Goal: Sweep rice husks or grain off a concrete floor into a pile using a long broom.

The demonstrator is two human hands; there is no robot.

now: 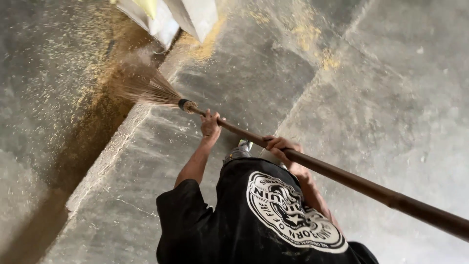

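At the bottom centre of the frame a black printed shirt [264, 220] fills the near view, and just above it the right hand [282, 146] is wrapped around the long brown broom handle [351, 181], which runs in from the lower right edge. Further along the handle the left hand [211, 124] grips it near the bound head, beyond which the straw bristles [146, 88] fan out blurred over scattered golden grain [97, 73] in a floor channel at the upper left. White sacks [171, 14] stand at the top edge on the concrete floor [391, 98].

White sacks [188, 17] at top edge, one yellowish [146, 6], standing on concrete floor [381, 98]
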